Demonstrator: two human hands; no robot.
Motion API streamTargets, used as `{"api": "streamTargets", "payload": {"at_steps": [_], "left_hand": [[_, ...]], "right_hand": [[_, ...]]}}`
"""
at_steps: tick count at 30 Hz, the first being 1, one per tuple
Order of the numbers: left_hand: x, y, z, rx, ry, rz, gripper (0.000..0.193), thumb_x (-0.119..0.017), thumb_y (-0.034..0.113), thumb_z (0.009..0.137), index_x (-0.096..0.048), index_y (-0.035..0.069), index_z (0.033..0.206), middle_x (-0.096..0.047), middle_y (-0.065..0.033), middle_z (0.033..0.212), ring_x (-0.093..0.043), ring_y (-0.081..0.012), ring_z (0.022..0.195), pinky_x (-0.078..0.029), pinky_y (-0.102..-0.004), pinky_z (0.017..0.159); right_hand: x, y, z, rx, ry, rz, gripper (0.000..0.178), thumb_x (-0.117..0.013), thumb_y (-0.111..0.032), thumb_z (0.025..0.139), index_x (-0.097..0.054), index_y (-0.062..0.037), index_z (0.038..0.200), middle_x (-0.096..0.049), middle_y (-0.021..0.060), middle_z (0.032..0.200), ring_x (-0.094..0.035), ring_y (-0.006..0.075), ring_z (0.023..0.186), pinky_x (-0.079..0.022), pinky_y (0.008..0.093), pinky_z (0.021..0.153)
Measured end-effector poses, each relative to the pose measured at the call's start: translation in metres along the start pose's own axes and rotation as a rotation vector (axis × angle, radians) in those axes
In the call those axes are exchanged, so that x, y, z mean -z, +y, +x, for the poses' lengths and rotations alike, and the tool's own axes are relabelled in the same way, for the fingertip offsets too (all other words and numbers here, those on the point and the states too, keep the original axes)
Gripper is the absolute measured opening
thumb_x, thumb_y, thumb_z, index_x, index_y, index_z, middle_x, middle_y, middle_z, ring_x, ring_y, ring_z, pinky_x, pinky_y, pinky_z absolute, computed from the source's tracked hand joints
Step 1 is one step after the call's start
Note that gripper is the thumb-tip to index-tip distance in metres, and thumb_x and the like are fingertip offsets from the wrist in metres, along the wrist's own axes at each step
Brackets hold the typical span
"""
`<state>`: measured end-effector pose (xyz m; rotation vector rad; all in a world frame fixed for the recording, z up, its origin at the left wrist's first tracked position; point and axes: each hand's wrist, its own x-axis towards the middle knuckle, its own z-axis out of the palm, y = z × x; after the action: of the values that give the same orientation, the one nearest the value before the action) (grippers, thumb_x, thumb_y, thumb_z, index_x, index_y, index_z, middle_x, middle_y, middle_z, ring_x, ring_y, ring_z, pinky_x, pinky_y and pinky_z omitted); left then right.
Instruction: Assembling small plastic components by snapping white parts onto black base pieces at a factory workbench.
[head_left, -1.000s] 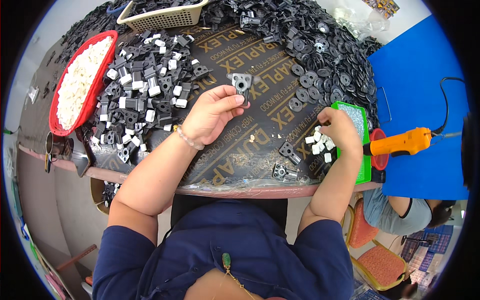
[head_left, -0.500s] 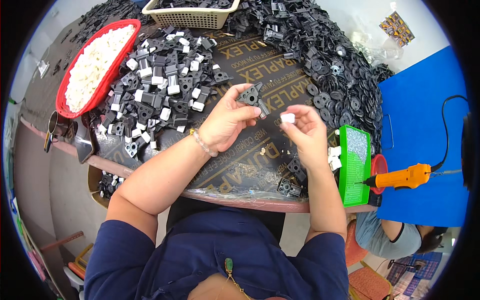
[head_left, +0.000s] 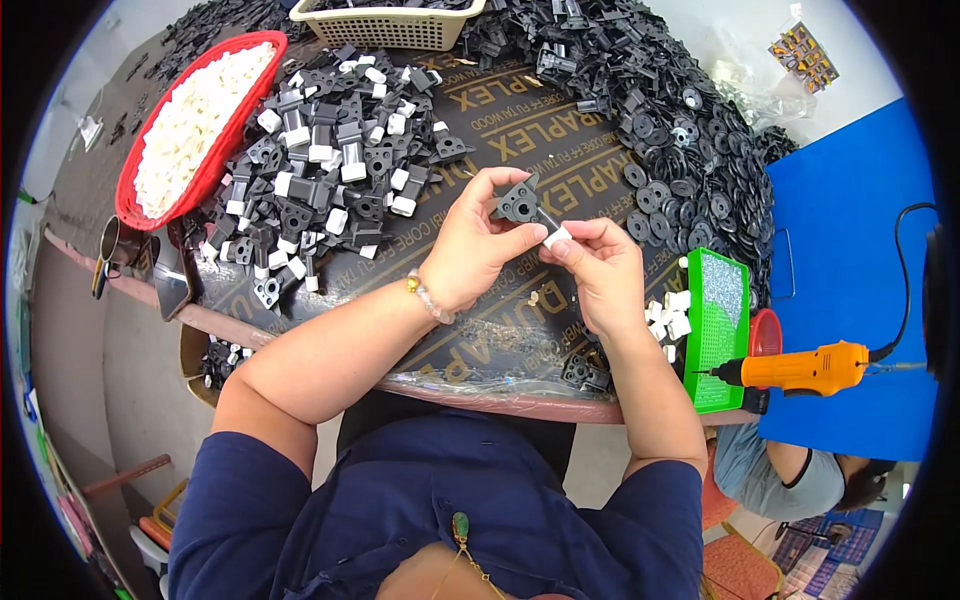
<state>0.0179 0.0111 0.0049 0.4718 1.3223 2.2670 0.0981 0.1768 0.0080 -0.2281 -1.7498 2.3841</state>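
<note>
My left hand [head_left: 470, 245] is closed on a black plastic bracket [head_left: 519, 203], a flat triangular plate with holes and a short stem. Between the thumb and fingers of my right hand [head_left: 605, 275] is a small white cap [head_left: 557, 237], held against the end of that stem. How far the cap sits over the stem is hidden by my fingertips. To the left lies a heap of black brackets [head_left: 340, 170], many with white caps on their stems. Loose white caps [head_left: 668, 318] lie beside my right forearm, and black brackets [head_left: 583, 372] rest near the table's front edge.
A red basket [head_left: 128, 190] of white caps stands at the far left, a beige basket [head_left: 385, 30] at the back. Black discs [head_left: 690, 200] are piled on the right. Near them are a green tray [head_left: 718, 375] with small metal pieces and an orange electric screwdriver [head_left: 810, 369].
My right hand has moved left with the white cap, which now meets the bracket's stem. My left hand has turned the bracket slightly and shifted a little right.
</note>
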Motion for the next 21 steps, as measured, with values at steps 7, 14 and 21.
{"api": "streamTargets", "payload": {"at_steps": [7,14,21], "left_hand": [[0.008,0.005,-0.001,0.200,-0.113,-0.211,0.066,-0.072,-0.001,0.088,-0.039,0.010,0.143,-0.063,-0.0064,0.108,-0.065,-0.0126,0.093,-0.055,-0.0278,0.081],[0.004,0.016,0.001,0.263,-0.184,-0.635,0.048,-0.056,0.026,0.097,-0.040,0.016,0.141,-0.064,-0.0084,0.113,-0.066,-0.0225,0.101,-0.054,-0.0397,0.088],[0.019,0.012,0.009,0.255,0.031,-0.596,0.047,-0.045,0.054,0.101,-0.057,0.015,0.125,-0.067,0.0003,0.115,-0.064,-0.0148,0.108,-0.051,-0.0372,0.092]], "right_hand": [[-0.005,-0.003,0.005,0.114,-0.156,-0.017,0.079,-0.084,-0.012,0.078,-0.043,0.0023,0.144,-0.049,0.0139,0.144,-0.051,0.0219,0.129,-0.041,0.0373,0.110],[-0.047,-0.047,0.026,0.178,-0.296,-0.260,0.079,-0.087,-0.009,0.069,-0.046,0.0013,0.135,-0.061,0.0144,0.130,-0.063,0.0214,0.114,-0.052,0.0366,0.095],[-0.148,-0.037,0.094,0.622,-0.293,-0.945,0.078,-0.089,-0.033,0.066,-0.056,0.0019,0.128,-0.070,0.0187,0.114,-0.069,0.0313,0.108,-0.053,0.0377,0.094]]}}
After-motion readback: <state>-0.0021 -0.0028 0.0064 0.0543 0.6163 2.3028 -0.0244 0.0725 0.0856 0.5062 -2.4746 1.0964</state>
